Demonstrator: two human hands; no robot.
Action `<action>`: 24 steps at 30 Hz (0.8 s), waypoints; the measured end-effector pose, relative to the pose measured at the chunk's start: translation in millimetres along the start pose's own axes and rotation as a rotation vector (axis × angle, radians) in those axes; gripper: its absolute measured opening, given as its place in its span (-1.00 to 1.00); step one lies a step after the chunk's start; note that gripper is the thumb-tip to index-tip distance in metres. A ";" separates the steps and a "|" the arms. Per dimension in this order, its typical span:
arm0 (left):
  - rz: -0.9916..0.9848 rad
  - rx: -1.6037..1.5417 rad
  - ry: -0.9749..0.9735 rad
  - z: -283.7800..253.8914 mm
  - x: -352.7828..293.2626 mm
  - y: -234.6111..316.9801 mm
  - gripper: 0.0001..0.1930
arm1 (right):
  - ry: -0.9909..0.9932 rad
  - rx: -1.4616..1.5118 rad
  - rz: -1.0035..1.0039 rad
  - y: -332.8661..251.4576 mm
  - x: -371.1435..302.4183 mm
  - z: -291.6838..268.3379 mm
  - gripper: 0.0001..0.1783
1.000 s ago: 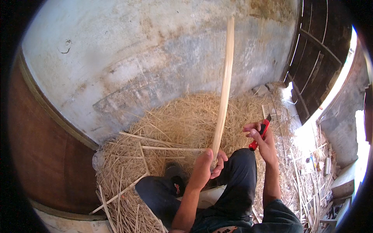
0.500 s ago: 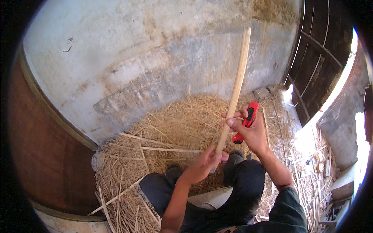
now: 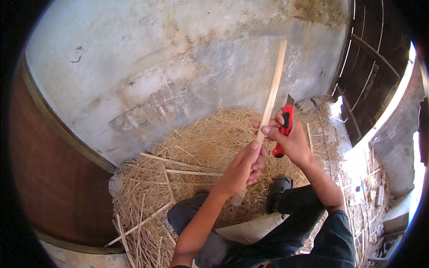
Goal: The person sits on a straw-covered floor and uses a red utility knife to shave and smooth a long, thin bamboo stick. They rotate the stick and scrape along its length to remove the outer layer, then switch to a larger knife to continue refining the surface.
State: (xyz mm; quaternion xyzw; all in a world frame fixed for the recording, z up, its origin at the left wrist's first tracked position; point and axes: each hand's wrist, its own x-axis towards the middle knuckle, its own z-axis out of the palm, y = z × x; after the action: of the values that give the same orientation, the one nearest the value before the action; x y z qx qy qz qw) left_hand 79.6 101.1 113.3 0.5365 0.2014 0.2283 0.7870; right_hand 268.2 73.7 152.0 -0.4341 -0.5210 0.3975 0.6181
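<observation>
On the left we saw a pile of straw (image 3: 196, 147) by the grey wall (image 3: 178, 67). Our left hand (image 3: 241, 167) had its fingers wrapped tight around a long pale wooden stick (image 3: 272, 89) that pointed up over the straw. Just beside it, our right hand (image 3: 290, 140) gripped a red utility knife (image 3: 284, 129), with a fingertip touching the stick.

Seated person, viewed from above. Left forearm (image 3: 201, 219) bare to the elbow; right arm (image 3: 319, 183) bare below a dark teal sleeve (image 3: 337, 236) rolled near the elbow. Dark blue-grey trousers (image 3: 290, 223); dark shoes (image 3: 278, 191) with worn, greyish toes.
</observation>
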 end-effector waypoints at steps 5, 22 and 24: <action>-0.106 -0.167 -0.080 -20.1 6.6 -15.3 -0.48 | -0.073 -0.011 0.043 25.0 0.9 -0.7 -0.65; 0.184 0.487 0.466 -49.8 -5.1 -64.9 -0.55 | -0.254 -0.884 -0.257 53.4 -6.5 1.4 -0.70; 0.185 0.546 0.470 -44.6 -6.3 -61.2 -0.55 | -0.230 -0.863 -0.304 57.2 -4.4 0.1 -0.71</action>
State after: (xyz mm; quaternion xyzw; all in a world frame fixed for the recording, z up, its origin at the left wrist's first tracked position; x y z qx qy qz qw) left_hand 58.1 111.5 41.2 0.6756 0.3807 0.3531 0.5234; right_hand 265.2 87.1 96.4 -0.5231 -0.7616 0.0950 0.3705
